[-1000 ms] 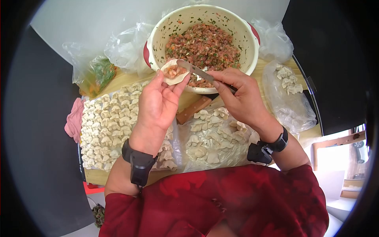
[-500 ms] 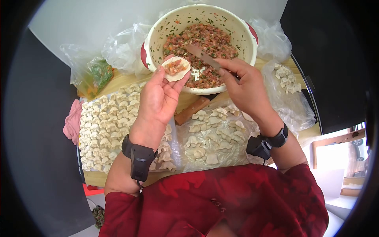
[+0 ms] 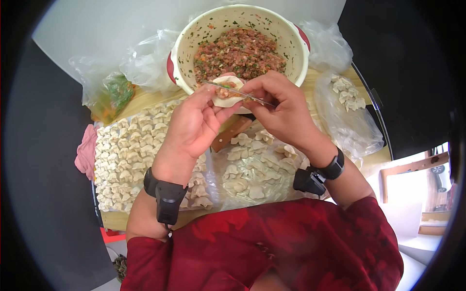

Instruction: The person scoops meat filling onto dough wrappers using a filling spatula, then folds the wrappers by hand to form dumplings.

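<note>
A round dough wrapper [image 3: 227, 101] with meat filling on it rests in the fingers of my left hand [image 3: 200, 118], near the front rim of the bowl. My right hand [image 3: 281, 107] grips a flat metal spatula [image 3: 242, 92], seen nearly edge-on, which crosses over the wrapper; its fingertips are close to the wrapper's right edge. Behind both hands stands a large cream bowl [image 3: 297, 53] holding chopped meat filling [image 3: 240, 53] with green bits.
Rows of folded dumplings [image 3: 131, 155] cover a sheet at the left. More dumplings [image 3: 257, 169] lie on plastic at the centre front, others [image 3: 347, 92] on a bag at the right. A wooden piece [image 3: 232, 132], plastic bags [image 3: 150, 60] and a pink cloth [image 3: 86, 150] are around.
My right hand has moved left and down, bringing the spatula from above the bowl's filling to the wrapper. My left hand and the wrapper have shifted slightly right.
</note>
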A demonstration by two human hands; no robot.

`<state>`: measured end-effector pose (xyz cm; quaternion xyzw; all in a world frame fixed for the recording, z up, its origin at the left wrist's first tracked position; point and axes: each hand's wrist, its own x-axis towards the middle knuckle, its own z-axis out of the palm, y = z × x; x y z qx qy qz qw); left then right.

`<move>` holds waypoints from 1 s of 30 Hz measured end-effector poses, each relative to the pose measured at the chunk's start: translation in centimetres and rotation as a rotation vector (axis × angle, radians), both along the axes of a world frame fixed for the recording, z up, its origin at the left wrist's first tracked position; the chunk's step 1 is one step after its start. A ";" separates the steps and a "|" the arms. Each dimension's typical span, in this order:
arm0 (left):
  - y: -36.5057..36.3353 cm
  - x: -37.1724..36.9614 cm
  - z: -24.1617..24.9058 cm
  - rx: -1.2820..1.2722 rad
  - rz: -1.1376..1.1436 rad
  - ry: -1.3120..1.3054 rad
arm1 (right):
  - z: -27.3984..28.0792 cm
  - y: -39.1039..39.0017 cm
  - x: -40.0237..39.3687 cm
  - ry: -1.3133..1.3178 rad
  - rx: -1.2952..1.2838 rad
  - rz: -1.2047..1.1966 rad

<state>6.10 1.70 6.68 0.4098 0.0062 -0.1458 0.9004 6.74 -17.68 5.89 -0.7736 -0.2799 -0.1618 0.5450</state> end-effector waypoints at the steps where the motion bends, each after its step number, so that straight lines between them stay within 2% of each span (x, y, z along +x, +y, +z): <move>1: 0.0 -0.1 0.1 -0.003 -0.005 0.001 | 0.1 0.0 0.0 -0.022 -0.029 0.006; 6: 0.5 -0.6 0.5 0.062 -0.143 -0.034 | -0.1 -0.4 -0.2 -0.049 -0.043 0.053; 10: 0.5 -0.6 -0.4 0.046 -0.125 -0.043 | 0.5 -0.1 -0.8 -0.062 -0.023 0.128; 14: 0.0 -1.1 -0.8 0.135 -0.114 -0.077 | -0.2 0.1 -0.2 -0.154 -0.016 0.094; 17: -0.6 -1.7 -0.4 0.136 -0.099 -0.077 | 0.2 0.4 -0.2 -0.072 -0.019 0.067; 19: -0.8 -1.8 0.1 0.106 -0.113 -0.055 | -0.4 0.7 0.1 0.123 0.110 0.082; 22: -1.1 -2.1 0.2 0.127 -0.113 -0.055 | -0.5 1.0 0.2 0.221 0.172 0.100; 27: -1.1 -2.2 -0.9 0.376 -0.098 -0.226 | 0.5 1.6 -0.1 0.291 0.179 0.093; 30: -0.9 -2.4 -0.7 0.405 -0.082 -0.221 | 0.4 1.3 0.4 0.289 0.235 0.074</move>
